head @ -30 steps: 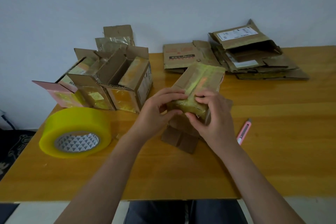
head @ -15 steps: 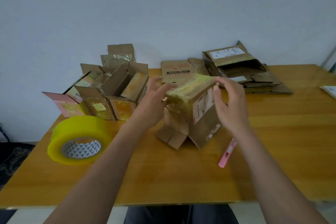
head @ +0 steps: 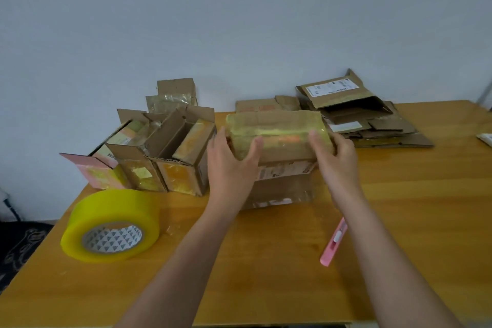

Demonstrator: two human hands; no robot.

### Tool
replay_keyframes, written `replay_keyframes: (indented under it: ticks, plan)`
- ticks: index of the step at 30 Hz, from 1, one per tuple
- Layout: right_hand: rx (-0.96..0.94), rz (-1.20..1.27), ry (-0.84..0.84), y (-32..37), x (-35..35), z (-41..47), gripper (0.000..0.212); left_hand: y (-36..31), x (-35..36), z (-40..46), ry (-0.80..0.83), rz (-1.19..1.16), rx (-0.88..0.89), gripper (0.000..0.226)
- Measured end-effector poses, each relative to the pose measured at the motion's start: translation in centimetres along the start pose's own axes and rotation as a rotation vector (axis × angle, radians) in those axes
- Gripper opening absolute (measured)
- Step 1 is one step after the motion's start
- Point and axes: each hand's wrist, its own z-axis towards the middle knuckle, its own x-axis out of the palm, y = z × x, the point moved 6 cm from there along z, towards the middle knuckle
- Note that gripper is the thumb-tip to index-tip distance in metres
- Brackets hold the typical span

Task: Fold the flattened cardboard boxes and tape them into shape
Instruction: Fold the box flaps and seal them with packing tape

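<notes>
Spanning the lower scene, the wooden counter [head: 399,208] is seen below a plain wall. A cardboard box [head: 277,138], its top sealed with yellowish tape, is held at the centre of the counter, its lower flaps reaching the surface. The box's left end is gripped by the left hand [head: 231,162], thumb laid on the taped top and fingers curled round the end. The right end is gripped by the right hand [head: 335,157] in the same way. At ten o'clock from the held box, a cluster of folded boxes [head: 159,157] is set upright, flaps open. At one o'clock, a stack of flattened boxes [head: 372,120] is piled near the wall. At eight o'clock, a roll of yellow tape [head: 111,226] is lying flat. At five o'clock, a pink utility knife [head: 334,242] is lying beside the right forearm.
</notes>
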Motion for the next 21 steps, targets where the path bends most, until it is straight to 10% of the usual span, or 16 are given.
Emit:
replay_keyframes:
  ticks: [6, 21]
  plan:
    - [-0.030, -0.054, -0.110, -0.5, 0.2, -3.9, 0.075, 2.7, 1.7, -1.6, 0.017, -0.133, -0.072, 0.090]
    - [-0.179, -0.106, -0.117, -3.8, -0.5, -5.1, 0.019, 6.2, 1.2, -3.3, -0.001, -0.182, 0.006, 0.037]
